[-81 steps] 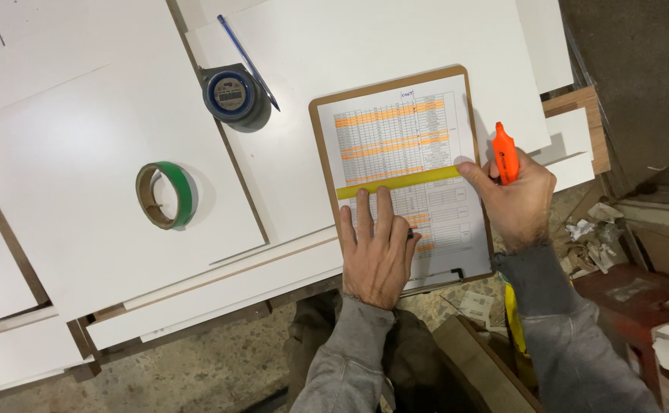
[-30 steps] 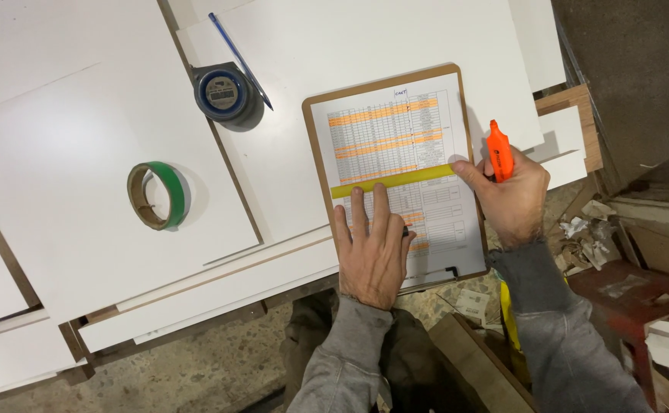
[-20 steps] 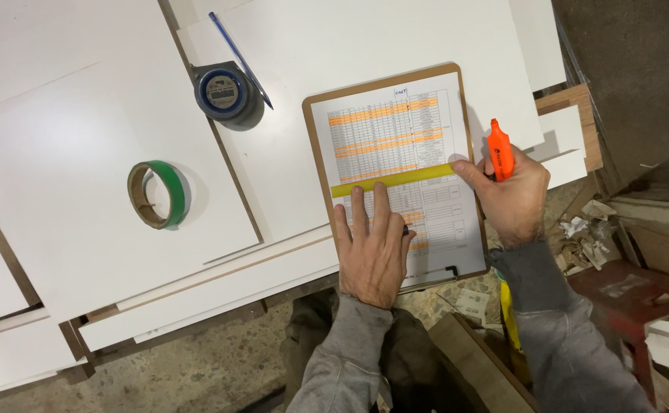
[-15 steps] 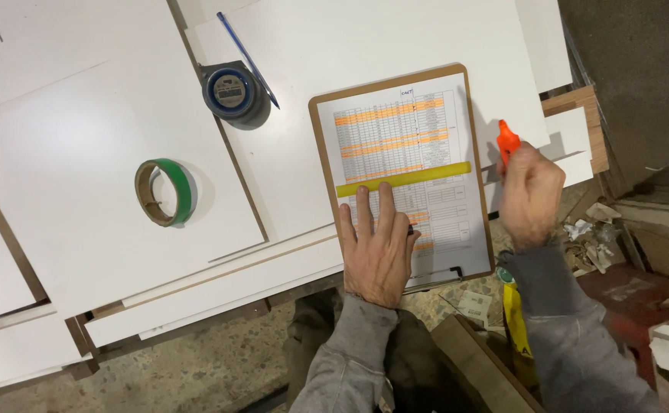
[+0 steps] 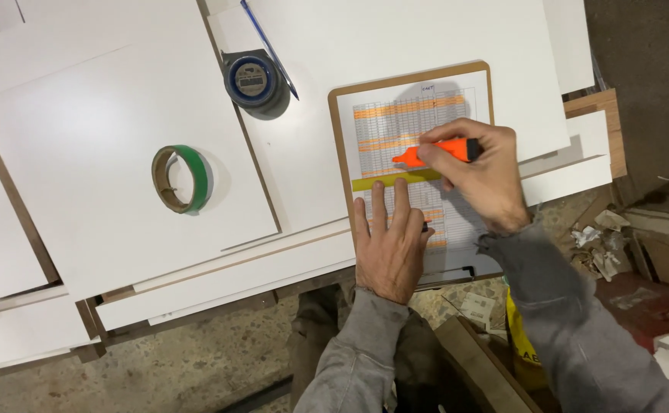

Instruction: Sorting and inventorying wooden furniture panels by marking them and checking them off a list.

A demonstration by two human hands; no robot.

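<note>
A brown clipboard [image 5: 336, 130] with a printed table sheet [image 5: 395, 115] lies on white panels. Several rows of the sheet are marked orange and one band is yellow. My left hand [image 5: 388, 245] lies flat on the lower part of the sheet, fingers together and pointing up. My right hand [image 5: 480, 180] holds an orange highlighter [image 5: 435, 153] sideways over the sheet, its tip pointing left just above the yellow band.
A roll of green tape [image 5: 181, 178] lies on a white panel [image 5: 120, 138] to the left. A blue tape measure [image 5: 252, 79] and a blue pen [image 5: 269, 47] sit at the top. Wood scraps and debris [image 5: 602, 245] lie on the floor at right.
My right hand has come in from the clipboard's right edge over the sheet, and the highlighter has turned from upright to lying sideways, tip to the left. My left hand has stayed put.
</note>
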